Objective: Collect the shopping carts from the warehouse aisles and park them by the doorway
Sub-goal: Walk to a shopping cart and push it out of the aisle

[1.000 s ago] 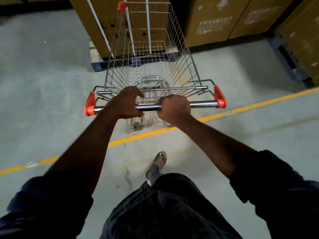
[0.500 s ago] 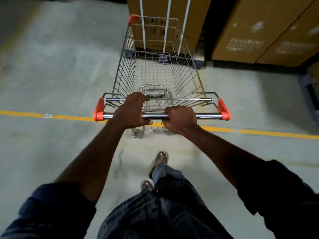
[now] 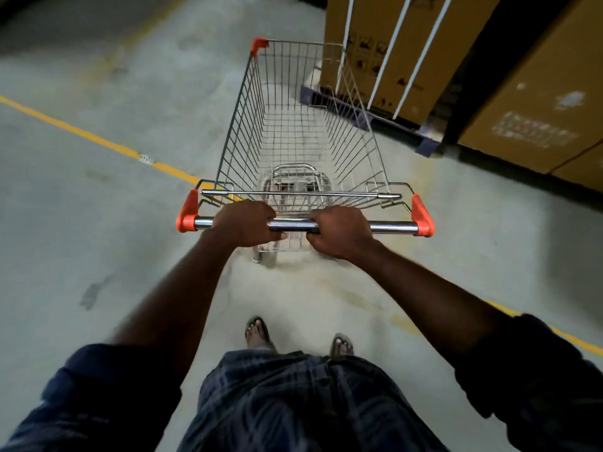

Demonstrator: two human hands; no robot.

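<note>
I cannot see much of what sits under the silver wire shopping cart [image 3: 303,132]. Its wheels are hidden by the basket, and only a blurred bit of frame shows below the handle. The tall brown cardboard boxes [image 3: 538,102] on the right are cut off by the top and right edges, and their print is too smeared for me to read. One box carries white straps [image 3: 391,50] and stands on a blue pallet [image 3: 359,112], which is partly screened by the cart's wire side. The yellow painted floor line [image 3: 98,140] passes under the cart's handle end and reappears at lower right behind the right forearm. A small white mark on it is illegible. My view of the person stops at dark blue sleeves, a checked garment and two sandalled feet [image 3: 256,331].

The left hand [image 3: 243,223] is wrapped round the chrome handle bar [image 3: 391,227]. Its fingers [image 3: 257,207] curl over the top and the thumb is tucked beneath. The right hand [image 3: 341,231] grips the same bar just beside it, knuckles up, with the fingertips out of sight under the bar. Both hands sit between the orange plastic end caps [image 3: 186,213].

The cart stands on the grey concrete floor [image 3: 98,239] directly ahead of the person, with its far end close to the pallet.
</note>
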